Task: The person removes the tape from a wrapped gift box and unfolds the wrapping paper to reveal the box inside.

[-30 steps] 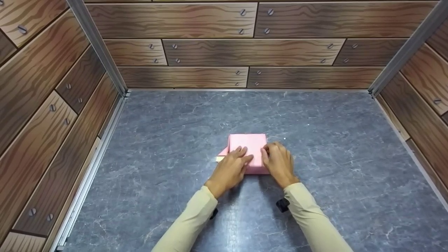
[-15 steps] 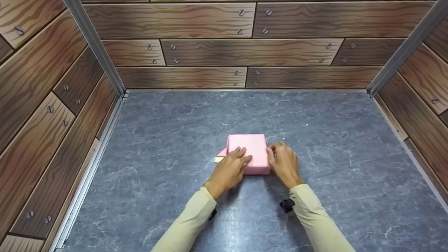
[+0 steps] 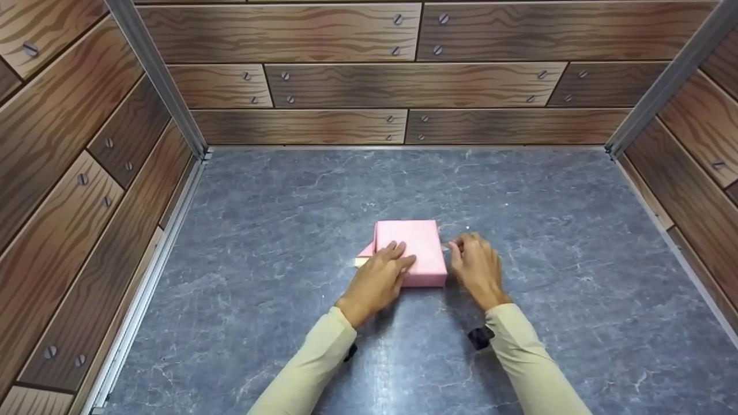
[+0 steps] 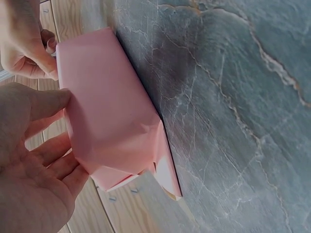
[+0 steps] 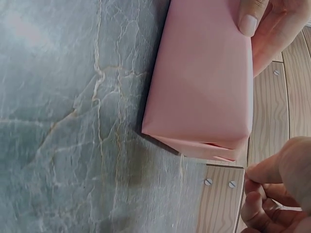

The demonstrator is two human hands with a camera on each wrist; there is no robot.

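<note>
A box wrapped in pink paper (image 3: 412, 233) lies flat on the table. My left hand (image 3: 377, 282) rests on its top with the fingers spread, the thumb at the near edge. At the box's left end a loose paper flap (image 4: 167, 167) sticks out, its pale inside showing. The right end (image 5: 204, 145) is folded over, with a narrow slit between the folds. Just off this end is my right hand (image 3: 475, 265), its fingers curled and the thumb tip against the forefinger. Nothing clear shows between those fingertips in the right wrist view.
The table (image 3: 277, 230) has a grey marbled surface. Wood-patterned panels (image 3: 346, 86) wall it at the back and both sides, with metal rails (image 3: 155, 75) at the corners. A tiny white speck (image 3: 467, 227) lies beyond the right hand.
My right hand has drawn away from the box's right edge, moving rightward with its fingers still curled. My left hand and the box stay in place.
</note>
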